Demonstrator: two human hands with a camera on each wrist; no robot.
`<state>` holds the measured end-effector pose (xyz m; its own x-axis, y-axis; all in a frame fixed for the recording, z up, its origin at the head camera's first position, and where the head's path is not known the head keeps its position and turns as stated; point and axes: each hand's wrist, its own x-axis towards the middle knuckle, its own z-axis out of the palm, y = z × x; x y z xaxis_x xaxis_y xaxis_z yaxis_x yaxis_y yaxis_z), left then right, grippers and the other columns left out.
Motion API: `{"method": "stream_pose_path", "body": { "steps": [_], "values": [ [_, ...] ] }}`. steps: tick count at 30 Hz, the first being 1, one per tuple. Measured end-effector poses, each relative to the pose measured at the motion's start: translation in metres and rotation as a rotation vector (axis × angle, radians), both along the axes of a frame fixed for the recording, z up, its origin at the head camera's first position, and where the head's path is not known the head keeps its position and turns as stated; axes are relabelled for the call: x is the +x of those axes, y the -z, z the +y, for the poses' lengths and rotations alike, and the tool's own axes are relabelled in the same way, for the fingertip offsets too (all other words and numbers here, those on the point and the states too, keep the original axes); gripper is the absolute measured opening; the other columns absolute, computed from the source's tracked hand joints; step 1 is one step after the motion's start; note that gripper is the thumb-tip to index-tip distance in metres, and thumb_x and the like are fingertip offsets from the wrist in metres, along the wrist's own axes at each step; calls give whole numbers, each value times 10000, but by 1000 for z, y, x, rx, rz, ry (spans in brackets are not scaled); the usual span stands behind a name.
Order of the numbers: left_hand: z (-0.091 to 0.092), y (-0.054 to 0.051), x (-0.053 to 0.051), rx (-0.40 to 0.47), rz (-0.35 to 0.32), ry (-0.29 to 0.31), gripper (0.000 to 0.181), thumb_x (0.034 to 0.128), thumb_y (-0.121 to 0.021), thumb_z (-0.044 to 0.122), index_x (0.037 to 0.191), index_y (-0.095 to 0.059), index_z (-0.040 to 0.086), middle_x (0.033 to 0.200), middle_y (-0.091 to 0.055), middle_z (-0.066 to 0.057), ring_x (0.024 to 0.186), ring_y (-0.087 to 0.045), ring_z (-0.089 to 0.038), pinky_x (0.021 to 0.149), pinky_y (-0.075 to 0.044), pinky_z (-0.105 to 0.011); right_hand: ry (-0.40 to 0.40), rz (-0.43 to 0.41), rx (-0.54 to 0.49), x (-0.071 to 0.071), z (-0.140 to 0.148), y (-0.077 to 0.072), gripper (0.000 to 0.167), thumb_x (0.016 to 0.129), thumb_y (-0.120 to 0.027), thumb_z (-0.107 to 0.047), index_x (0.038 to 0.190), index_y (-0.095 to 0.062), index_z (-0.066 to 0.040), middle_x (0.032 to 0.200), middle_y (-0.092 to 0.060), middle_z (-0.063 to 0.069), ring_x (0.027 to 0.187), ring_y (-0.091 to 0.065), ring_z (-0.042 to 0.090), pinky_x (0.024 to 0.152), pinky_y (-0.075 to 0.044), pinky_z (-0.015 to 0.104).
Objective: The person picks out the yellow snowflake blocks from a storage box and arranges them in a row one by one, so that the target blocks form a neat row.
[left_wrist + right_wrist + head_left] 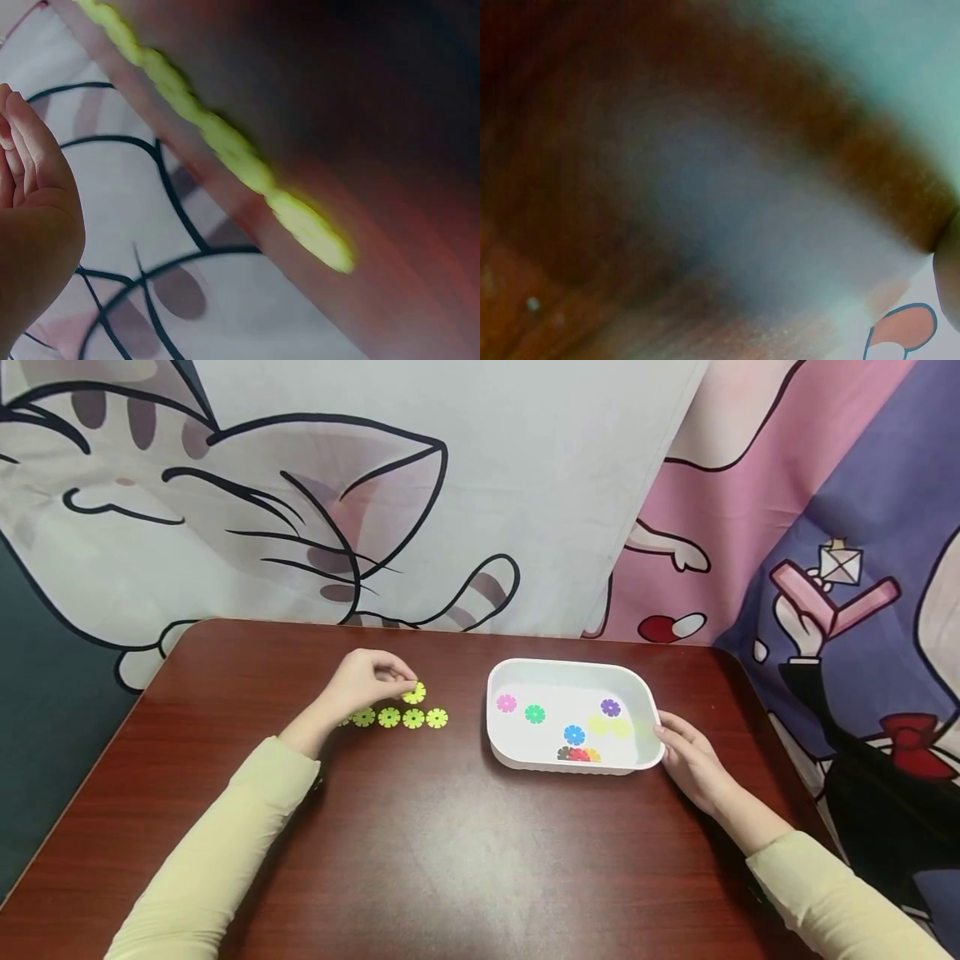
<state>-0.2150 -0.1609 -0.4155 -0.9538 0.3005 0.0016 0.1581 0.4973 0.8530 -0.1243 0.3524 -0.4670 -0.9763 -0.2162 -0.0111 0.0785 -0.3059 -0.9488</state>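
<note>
Left hand (367,679) pinched yellow disc (415,694), row of yellow discs (388,717) at 6 o'clock, right hand (694,766) gripped white tray (555,682) at 3 o'clock, coloured discs (574,735) inside

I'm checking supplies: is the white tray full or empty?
Neither: the white tray holds scattered flower-shaped pieces, pink, green, blue and purple among them, with bare floor showing between.

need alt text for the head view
A person's left hand pinches a yellow-green flower-shaped disc beside a row of matching discs on a reddish-brown table, while the right hand holds a white tray of differently coloured discs.
</note>
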Motion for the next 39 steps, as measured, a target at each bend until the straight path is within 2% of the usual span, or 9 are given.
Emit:
{"method": "stream_pose_path", "body": {
  "steps": [5,13,19,25,31,35,39],
  "values": [
    [-29,2,4,-54,2,-44,150,928,-820,157,1010,-817,31,878,-765,-86,703,-697,-27,690,-569,-186,3,-7,2,-1,-2,-1,339,1105,-388,25,1267,-658,-100,1230,-728,-23,1114,-681,58,969,-535,172],
    [-73,4,17,-126,7,-92,215,932,-827,191,1041,-810,7,871,-779,-68,703,-680,14,683,-578,-178,3,-10,11,-3,-3,-2,326,1105,-402,15,1269,-658,-104,1227,-725,-30,1105,-681,54,966,-534,170],
    [-100,6,24,-130,11,-135,227,930,-821,151,1070,-802,-26,877,-785,-76,698,-660,57,662,-554,-148,-4,0,-5,-4,-2,-1,337,1105,-392,26,1279,-655,-91,1236,-725,-19,1116,-682,64,972,-536,176],
    [-123,13,22,-88,-38,-165,286,943,-803,118,1138,-766,-88,860,-794,9,698,-675,74,679,-556,-127,3,4,-11,-3,0,0,350,1103,-381,38,1275,-658,-91,1236,-726,-16,1115,-682,65,971,-536,177],
    [-143,19,24,-107,-80,-164,299,947,-796,118,1140,-757,-107,811,-773,107,690,-676,54,681,-562,-150,7,-4,-5,-1,-1,0,343,1104,-392,30,1275,-660,-99,1239,-727,-20,1112,-685,61,966,-538,175],
    [-151,21,28,-156,-100,-166,290,951,-794,148,1127,-770,-82,830,-784,70,696,-687,17,685,-566,-170,1,-2,0,-1,0,0,347,1105,-389,27,1281,-657,-103,1240,-725,-23,1112,-684,59,965,-537,174],
    [-157,23,29,-235,-96,-158,282,959,-789,190,1109,-784,-49,880,-803,-41,694,-702,-12,691,-549,-173,-3,2,10,-1,1,1,354,1109,-378,25,1283,-656,-110,1238,-724,-36,1113,-681,49,969,-534,167]
  ]
}}
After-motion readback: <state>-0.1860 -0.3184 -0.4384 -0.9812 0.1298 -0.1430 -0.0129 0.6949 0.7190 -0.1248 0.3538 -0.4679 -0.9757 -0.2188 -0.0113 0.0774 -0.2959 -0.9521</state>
